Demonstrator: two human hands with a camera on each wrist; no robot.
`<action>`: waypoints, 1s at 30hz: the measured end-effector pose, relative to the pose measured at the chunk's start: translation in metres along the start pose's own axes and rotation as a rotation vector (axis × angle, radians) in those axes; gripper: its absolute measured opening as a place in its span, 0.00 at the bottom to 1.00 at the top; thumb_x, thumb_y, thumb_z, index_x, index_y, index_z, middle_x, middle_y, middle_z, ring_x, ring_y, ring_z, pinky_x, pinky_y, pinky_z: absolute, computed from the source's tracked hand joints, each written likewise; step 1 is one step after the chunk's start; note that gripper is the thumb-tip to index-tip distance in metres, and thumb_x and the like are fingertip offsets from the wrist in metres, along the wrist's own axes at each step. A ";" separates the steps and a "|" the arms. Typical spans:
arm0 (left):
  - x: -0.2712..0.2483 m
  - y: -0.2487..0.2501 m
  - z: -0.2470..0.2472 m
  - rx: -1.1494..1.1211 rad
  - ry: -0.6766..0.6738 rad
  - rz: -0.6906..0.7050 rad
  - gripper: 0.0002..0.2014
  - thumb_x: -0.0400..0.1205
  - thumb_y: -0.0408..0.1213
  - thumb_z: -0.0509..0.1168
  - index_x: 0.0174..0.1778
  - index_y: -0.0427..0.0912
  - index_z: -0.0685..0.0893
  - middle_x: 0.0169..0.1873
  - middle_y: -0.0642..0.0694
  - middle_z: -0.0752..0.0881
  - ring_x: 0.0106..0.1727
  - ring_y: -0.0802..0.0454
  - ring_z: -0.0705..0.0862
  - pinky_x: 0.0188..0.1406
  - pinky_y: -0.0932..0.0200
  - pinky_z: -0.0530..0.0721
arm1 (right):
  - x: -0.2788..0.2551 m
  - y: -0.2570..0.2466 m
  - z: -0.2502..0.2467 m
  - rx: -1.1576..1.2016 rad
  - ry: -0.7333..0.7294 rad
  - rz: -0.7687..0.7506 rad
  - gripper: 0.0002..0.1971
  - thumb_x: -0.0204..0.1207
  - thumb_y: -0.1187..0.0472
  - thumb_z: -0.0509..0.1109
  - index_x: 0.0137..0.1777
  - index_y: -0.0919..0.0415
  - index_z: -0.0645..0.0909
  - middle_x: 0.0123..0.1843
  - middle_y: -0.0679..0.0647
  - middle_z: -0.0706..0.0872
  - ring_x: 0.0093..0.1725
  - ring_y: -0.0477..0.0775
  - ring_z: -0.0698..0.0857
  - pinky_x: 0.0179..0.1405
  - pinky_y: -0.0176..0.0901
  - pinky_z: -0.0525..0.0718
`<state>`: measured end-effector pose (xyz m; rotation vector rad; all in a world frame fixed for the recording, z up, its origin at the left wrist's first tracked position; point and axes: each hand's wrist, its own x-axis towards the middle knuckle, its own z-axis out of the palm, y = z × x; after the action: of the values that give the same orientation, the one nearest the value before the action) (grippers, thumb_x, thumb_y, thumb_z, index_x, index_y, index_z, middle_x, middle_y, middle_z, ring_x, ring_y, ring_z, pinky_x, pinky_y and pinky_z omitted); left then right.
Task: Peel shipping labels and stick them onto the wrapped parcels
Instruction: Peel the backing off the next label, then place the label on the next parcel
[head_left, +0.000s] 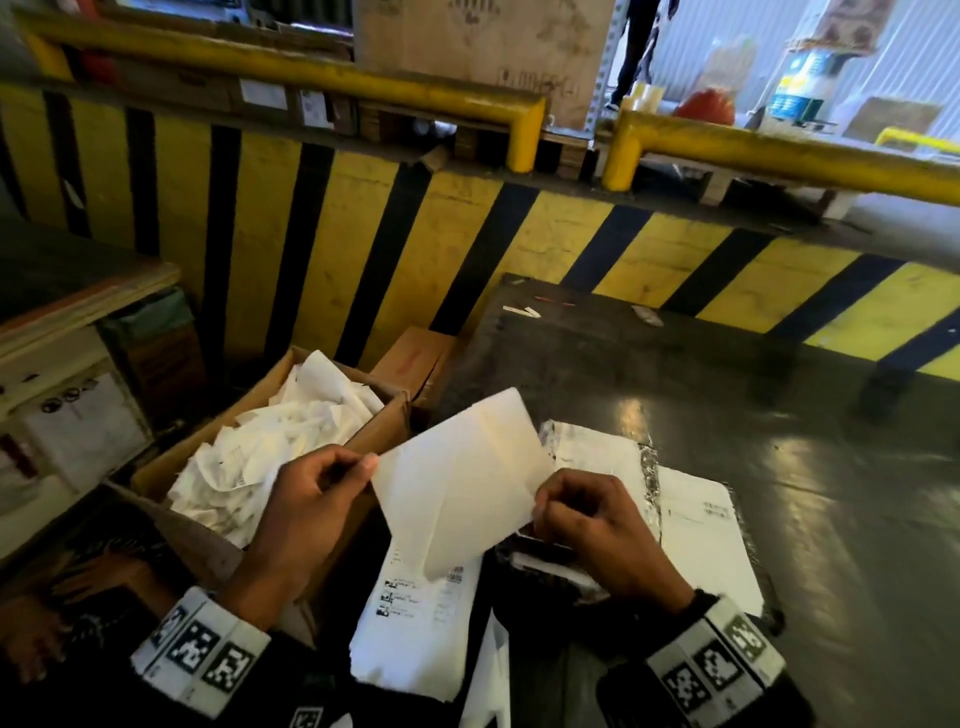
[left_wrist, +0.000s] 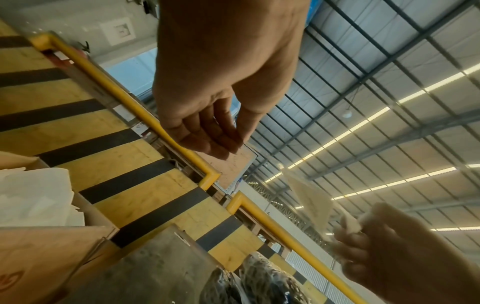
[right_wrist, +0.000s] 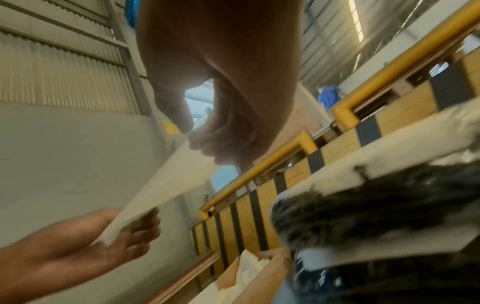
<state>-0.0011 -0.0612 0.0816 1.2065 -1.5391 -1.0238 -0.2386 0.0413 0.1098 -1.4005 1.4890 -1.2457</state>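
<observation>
I hold a blank-sided white label sheet (head_left: 462, 478) in the air between both hands. My left hand (head_left: 366, 465) pinches its left corner. At the sheet's lower right edge, my right hand (head_left: 540, 506) pinches it between thumb and fingers; the right wrist view shows that pinch (right_wrist: 188, 134) and the sheet (right_wrist: 161, 185) running down to the left hand (right_wrist: 130, 230). Under the sheet lies a stack of printed labels (head_left: 415, 613). A dark wrapped parcel (head_left: 649, 478) with white labels stuck on it lies on the table below my right hand.
A cardboard box (head_left: 379, 415) of crumpled white backing paper (head_left: 275, 441) stands to the left of the dark table (head_left: 727, 374). Behind runs a yellow-and-black striped barrier (head_left: 363, 234) topped by yellow rails (head_left: 311, 73). A wooden bench edge (head_left: 88, 296) is at far left.
</observation>
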 end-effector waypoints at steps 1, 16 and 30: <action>0.004 -0.002 -0.001 0.012 0.015 -0.002 0.05 0.80 0.38 0.67 0.40 0.43 0.86 0.35 0.50 0.88 0.40 0.57 0.84 0.41 0.60 0.80 | -0.002 -0.001 -0.008 -0.021 0.028 -0.006 0.05 0.62 0.68 0.65 0.31 0.69 0.81 0.26 0.50 0.82 0.29 0.46 0.79 0.32 0.36 0.78; 0.024 -0.042 -0.028 0.000 0.224 -0.114 0.07 0.82 0.37 0.64 0.40 0.41 0.83 0.35 0.38 0.85 0.40 0.42 0.83 0.38 0.55 0.79 | -0.027 0.006 -0.066 0.285 0.402 -0.070 0.18 0.76 0.79 0.55 0.30 0.65 0.78 0.23 0.57 0.78 0.24 0.54 0.75 0.24 0.37 0.78; -0.037 -0.017 0.006 -0.176 0.078 -0.045 0.06 0.78 0.43 0.69 0.35 0.54 0.87 0.25 0.53 0.85 0.32 0.54 0.81 0.43 0.51 0.82 | -0.050 0.111 0.010 -0.445 -0.589 0.479 0.06 0.78 0.67 0.65 0.46 0.64 0.84 0.32 0.48 0.83 0.26 0.38 0.79 0.27 0.26 0.77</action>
<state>0.0012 -0.0275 0.0577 1.1487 -1.3379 -1.1045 -0.2529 0.0822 -0.0046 -1.3968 1.5794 -0.1792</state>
